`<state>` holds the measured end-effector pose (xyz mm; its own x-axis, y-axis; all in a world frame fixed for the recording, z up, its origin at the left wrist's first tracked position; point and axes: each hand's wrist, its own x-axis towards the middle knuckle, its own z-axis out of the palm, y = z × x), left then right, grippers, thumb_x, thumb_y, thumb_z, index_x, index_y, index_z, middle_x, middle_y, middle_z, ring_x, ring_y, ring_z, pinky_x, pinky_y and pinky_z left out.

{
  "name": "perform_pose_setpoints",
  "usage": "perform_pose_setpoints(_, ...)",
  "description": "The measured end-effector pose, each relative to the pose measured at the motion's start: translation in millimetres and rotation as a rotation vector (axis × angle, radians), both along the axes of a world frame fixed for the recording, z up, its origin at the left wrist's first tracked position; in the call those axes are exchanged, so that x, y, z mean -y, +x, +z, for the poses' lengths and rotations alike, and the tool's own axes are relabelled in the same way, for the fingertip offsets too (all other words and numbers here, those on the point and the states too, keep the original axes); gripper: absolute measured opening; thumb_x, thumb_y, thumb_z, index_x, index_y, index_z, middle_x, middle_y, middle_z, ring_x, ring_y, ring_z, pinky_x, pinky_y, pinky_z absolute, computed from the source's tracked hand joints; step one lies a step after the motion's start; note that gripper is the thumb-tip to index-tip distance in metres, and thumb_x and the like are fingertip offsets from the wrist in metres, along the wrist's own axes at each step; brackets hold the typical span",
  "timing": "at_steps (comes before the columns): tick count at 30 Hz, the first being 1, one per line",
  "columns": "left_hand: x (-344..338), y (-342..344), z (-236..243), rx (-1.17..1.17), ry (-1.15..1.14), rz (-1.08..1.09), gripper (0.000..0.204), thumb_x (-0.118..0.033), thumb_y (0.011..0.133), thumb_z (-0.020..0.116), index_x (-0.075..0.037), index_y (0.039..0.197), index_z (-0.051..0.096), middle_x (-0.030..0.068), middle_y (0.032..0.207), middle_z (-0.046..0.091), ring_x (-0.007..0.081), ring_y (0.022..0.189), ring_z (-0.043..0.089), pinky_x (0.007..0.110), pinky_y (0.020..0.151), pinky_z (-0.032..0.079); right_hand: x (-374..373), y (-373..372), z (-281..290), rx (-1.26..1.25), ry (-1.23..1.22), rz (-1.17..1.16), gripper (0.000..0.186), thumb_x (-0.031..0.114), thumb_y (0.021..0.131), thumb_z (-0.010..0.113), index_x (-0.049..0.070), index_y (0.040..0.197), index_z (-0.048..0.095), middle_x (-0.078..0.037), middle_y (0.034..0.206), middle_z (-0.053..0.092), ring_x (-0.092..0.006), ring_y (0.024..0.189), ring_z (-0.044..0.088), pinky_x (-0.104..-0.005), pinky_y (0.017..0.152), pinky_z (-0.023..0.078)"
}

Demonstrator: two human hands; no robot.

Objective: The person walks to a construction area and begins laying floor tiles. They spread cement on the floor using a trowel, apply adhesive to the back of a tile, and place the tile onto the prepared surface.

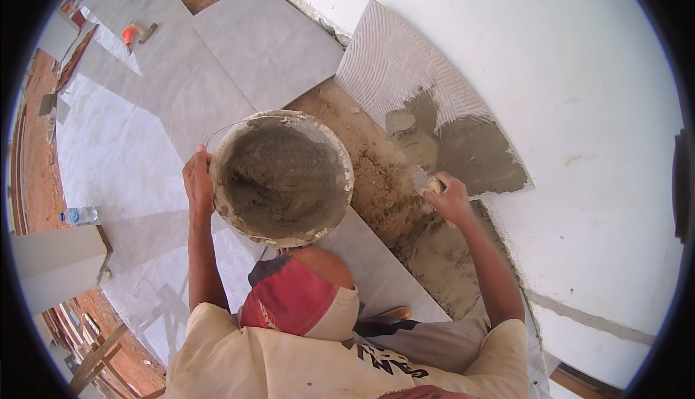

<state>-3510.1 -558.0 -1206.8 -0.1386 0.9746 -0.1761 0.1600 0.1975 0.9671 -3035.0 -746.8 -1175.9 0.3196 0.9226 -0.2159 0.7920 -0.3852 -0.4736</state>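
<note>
My left hand (197, 182) grips the rim of a round bucket (329, 146) full of grey mortar, which rests by my raised knee, wrapped in red cloth (289, 301). My right hand (447, 198) is shut on the handle of a small trowel (426, 180) whose blade touches the lower edge of a large tile (394, 66). That tile leans back side out against the white wall, combed with ridges at the top. A wet patch of mortar (474, 154) is spread over its lower part.
Laid grey floor tiles (217, 73) stretch to the left and far side. A strip of sandy bed (380, 182) runs along the white wall (579, 73). An orange-handled tool (132, 34) lies far left, and a water bottle (79, 215) sits near a white column (51, 261).
</note>
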Motion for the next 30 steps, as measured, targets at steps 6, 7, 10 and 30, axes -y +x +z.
perform_pose_setpoints(6, -4.4, -63.1, -21.7, -0.011, -0.032, 0.16, 0.053, -0.041, 0.104, 0.042, -0.002, 0.072, 0.057, 0.0007, 0.064, 0.048, 0.0111, 0.06, 0.04, 0.03, 0.057, 0.036, -48.7, 40.5, -61.3, -0.342, -0.257, -0.164, 0.033, 0.026, 0.082, 0.072, -0.003, 0.096, 0.067, -0.01, 0.071, 0.065, -0.0179, 0.058, 0.063, -0.0339, 0.057, 0.05)
perform_pose_setpoints(7, -2.1, -70.4, -32.3, 0.007, -0.047, 0.18, 0.053, -0.042, 0.104, 0.042, -0.002, 0.073, 0.057, 0.0011, 0.064, 0.048, 0.0114, 0.06, 0.04, 0.03, 0.057, 0.036, -56.6, 49.7, -71.2, -0.337, -0.249, -0.137, 0.03, 0.025, 0.084, 0.071, -0.002, 0.096, 0.067, -0.008, 0.069, 0.064, -0.0135, 0.052, 0.061, -0.0318, 0.05, 0.05)
perform_pose_setpoints(10, 6.4, -93.3, -46.3, 0.036, -0.084, 0.192, 0.056, -0.047, 0.103, 0.041, -0.002, 0.075, 0.059, 0.0008, 0.065, 0.05, 0.0115, 0.061, 0.044, 0.029, 0.058, 0.037, -87.8, 34.5, -59.2, -0.421, -0.248, -0.163, 0.028, 0.024, 0.086, 0.069, -0.003, 0.093, 0.066, -0.008, 0.071, 0.064, -0.0134, 0.055, 0.062, -0.0296, 0.05, 0.049)
perform_pose_setpoints(30, 92.2, -231.6, -221.1, -1.271, -0.328, 0.647, 0.051, -0.048, 0.097, 0.048, -0.009, 0.13, 0.053, 0.0132, 0.137, 0.048, 0.0319, 0.132, 0.039, 0.051, 0.107, 0.029, -68.0, -2.8, -89.6, 0.298, -0.154, 0.022, 0.043, 0.034, 0.088, 0.063, 0.0, 0.114, 0.06, -0.026, 0.1, 0.068, -0.0455, 0.096, 0.063, -0.05, 0.085, 0.049)
